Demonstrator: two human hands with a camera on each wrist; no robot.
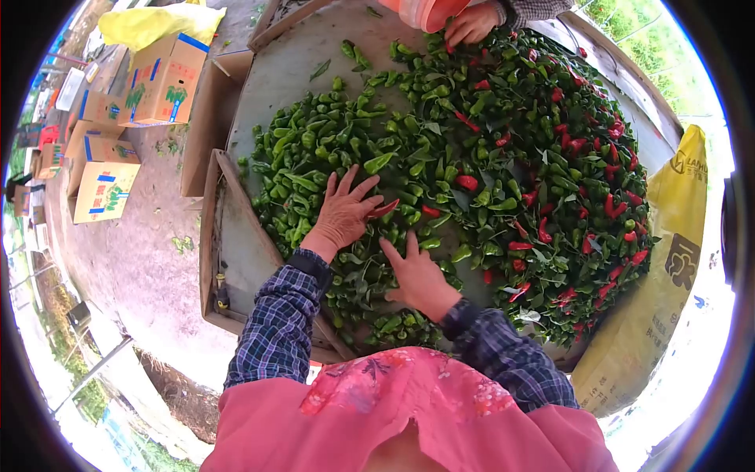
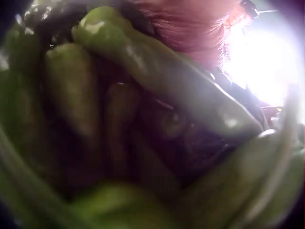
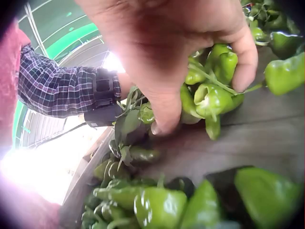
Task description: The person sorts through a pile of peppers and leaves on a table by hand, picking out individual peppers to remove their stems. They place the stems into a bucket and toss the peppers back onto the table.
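Observation:
In the head view the left hand [image 1: 344, 214] lies palm down on green peppers [image 1: 303, 141], fingers spread, with a red pepper [image 1: 383, 209] beside its thumb side. Close to the left wrist camera are blurred green peppers [image 2: 167, 76], with part of the palm [image 2: 190, 28] above them. The right hand [image 1: 421, 275] is lower and to the right, fingers apart. In the right wrist view its thumb and a finger reach down on either side of green peppers [image 3: 214, 100] with stems; whether it pinches any is not visible.
A large heap of green and red peppers with leaves [image 1: 550, 181] covers the table's right side. Another person's hand [image 1: 472, 23] is at the top beside an orange container [image 1: 429, 12]. Cardboard boxes [image 1: 161, 82] stand left; a yellow sack [image 1: 668, 267] lies right.

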